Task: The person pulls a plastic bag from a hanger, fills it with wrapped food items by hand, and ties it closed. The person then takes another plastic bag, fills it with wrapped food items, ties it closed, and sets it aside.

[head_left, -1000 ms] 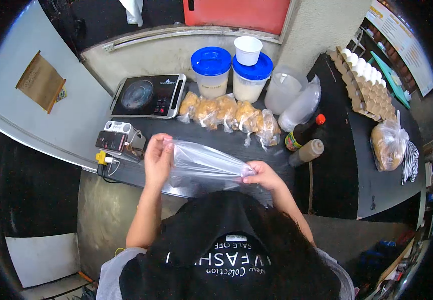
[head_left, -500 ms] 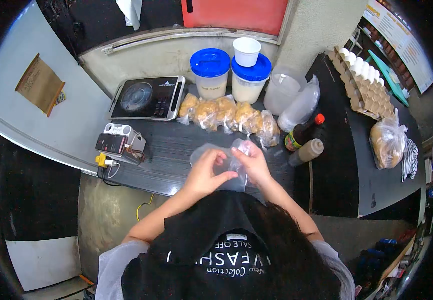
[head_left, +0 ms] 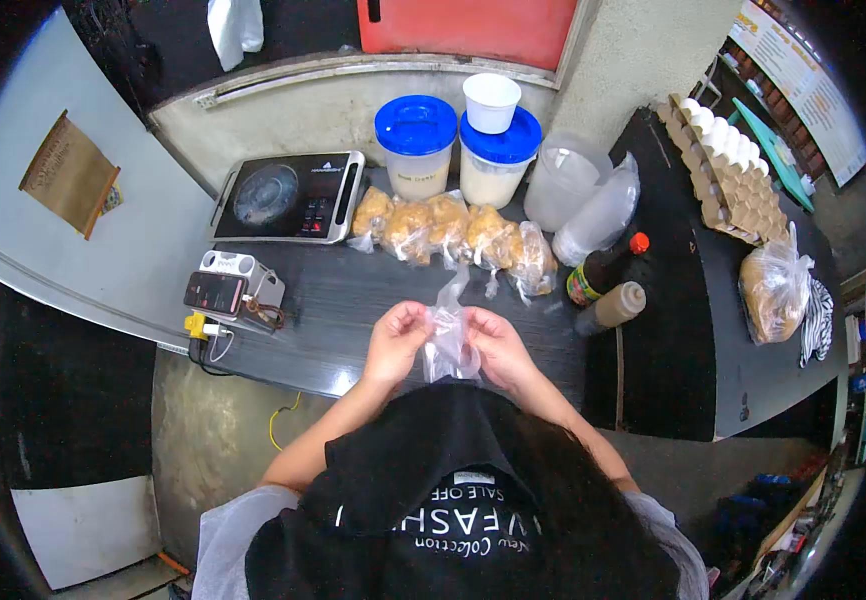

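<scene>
Between my two hands hangs a clear plastic bag (head_left: 450, 345), narrow and bunched toward its far end. My left hand (head_left: 399, 340) pinches its left side, and my right hand (head_left: 493, 343) pinches its right side. Just beyond them, a row of several tied plastic bags of tan food (head_left: 409, 230) lies across the dark table (head_left: 338, 285). Whether anything is inside the bag I hold cannot be made out.
Behind the row stand an induction cooker (head_left: 288, 197), blue-lidded tubs (head_left: 416, 150) and clear plastic containers (head_left: 563, 180). A red-capped bottle (head_left: 603, 275) and a pale squeeze bottle (head_left: 616, 305) stand at right. A phone (head_left: 216, 292) rests at left; an egg tray (head_left: 728, 180) is far right.
The bag was spread wide and loose; now it is drawn into a narrower shape between my hands. My left hand has turned more upright, and both hands now grip opposite sides.
</scene>
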Tool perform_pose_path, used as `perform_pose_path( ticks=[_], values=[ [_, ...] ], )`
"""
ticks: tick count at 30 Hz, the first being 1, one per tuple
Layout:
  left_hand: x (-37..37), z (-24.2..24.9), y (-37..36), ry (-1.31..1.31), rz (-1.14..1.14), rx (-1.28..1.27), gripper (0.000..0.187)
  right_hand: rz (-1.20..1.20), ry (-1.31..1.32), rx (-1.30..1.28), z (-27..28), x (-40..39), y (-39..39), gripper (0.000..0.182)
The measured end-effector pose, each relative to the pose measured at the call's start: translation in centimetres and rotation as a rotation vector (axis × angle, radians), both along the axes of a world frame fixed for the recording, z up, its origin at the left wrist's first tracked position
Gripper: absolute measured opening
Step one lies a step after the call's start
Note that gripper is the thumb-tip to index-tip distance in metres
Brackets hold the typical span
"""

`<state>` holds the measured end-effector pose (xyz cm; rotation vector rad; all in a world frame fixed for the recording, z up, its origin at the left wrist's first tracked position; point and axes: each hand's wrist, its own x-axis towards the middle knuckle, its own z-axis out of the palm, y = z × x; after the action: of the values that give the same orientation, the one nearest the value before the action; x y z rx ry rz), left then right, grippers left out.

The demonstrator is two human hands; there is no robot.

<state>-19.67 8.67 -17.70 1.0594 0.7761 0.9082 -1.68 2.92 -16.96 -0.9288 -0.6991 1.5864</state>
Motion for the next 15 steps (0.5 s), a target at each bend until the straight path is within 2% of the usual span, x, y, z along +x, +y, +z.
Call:
perform_pose_path(
  ticks=[1,2,4,5,6,7,9,10,11,12,13,14,15],
  values=[
    [0.0,-0.1,0.1,0.013,0.003,0.022,0.021,0.031,-0.033,0.037,0.0,0.0,0.2,0.024],
    [-0.1,-0.1,0.1,-0.022,0.019,-0.034,0.019,0.054,-0.122,0.063,-0.4,0.5,0.2,0.011],
    [-0.5,1.2,0.0,-0.091,0.052,-0.146,0.015,0.036,-0.307,0.046,-2.2,1.4,0.5,0.008],
    [-0.8,2.3,0.1,-0.216,0.049,-0.267,0.013,0.025,-0.399,0.037,-3.0,1.8,0.6,0.007],
    [-1.4,4.3,0.2,-0.339,0.044,-0.391,0.012,-0.022,-0.463,-0.049,-1.4,1.9,0.6,0.006],
    [-2.0,5.2,0.4,-0.463,0.040,-0.518,0.012,-0.082,-0.427,0.023,-1.6,2.4,0.9,0.006],
    [-4.1,3.7,1.4,-0.638,-0.027,-0.517,0.009,-0.280,0.143,-0.255,0.3,3.1,0.5,0.014],
    [-5.5,3.4,2.2,-0.729,-0.083,-0.528,0.010,-0.189,0.302,-0.253,-1.0,4.9,0.5,0.021],
    [-6.7,3.0,2.9,-0.820,-0.138,-0.537,0.011,-0.209,0.418,-0.247,-2.2,6.4,0.5,0.023],
    [-7.7,2.0,3.8,-0.812,-0.154,-0.454,0.014,-0.229,0.534,-0.239,-3.1,7.7,0.5,0.024],
    [-8.5,1.0,4.7,-0.803,-0.170,-0.371,0.017,-0.250,0.650,-0.230,-1.4,7.4,0.7,0.026],
    [-8.9,-0.2,5.2,-0.792,-0.187,-0.288,0.020,-0.336,0.487,-0.281,0.3,6.7,0.6,0.028],
    [-8.8,-0.5,5.1,-0.482,-0.068,-0.259,0.023,-0.317,0.430,-0.263,0.2,6.4,0.7,0.029]
  ],
)
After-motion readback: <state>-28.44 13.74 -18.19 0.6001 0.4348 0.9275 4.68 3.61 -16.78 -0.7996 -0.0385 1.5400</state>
